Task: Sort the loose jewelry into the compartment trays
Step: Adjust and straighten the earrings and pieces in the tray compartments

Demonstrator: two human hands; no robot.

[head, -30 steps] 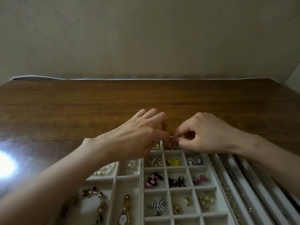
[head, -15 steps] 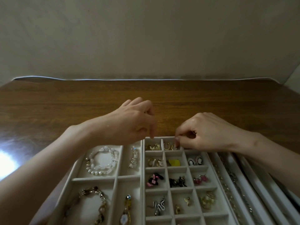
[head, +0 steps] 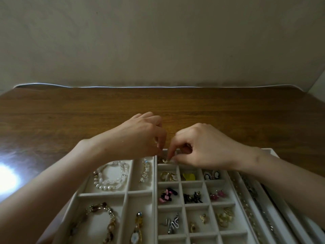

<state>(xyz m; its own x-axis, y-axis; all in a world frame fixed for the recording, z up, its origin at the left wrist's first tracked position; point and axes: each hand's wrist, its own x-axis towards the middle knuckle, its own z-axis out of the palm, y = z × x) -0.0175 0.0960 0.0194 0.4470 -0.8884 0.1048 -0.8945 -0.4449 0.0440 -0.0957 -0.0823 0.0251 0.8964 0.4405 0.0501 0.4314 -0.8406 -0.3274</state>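
pearl bracelet [head: 110,176] lying in the far-left compartment of the left tray [head: 105,194]; left hand [head: 140,136] over that tray's far edge, fingers curled downward, and whether they hold anything cannot be told. right hand [head: 202,147], forefinger and thumb pinching a small gold earring [head: 164,161] in the far-left cell of the grid tray [head: 193,206], which lies against the left tray on a wooden table [head: 70,111].

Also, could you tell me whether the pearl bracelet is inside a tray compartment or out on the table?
Inside: the pearl bracelet lies within the walls of the left tray's far-left compartment, not on the wooden table.
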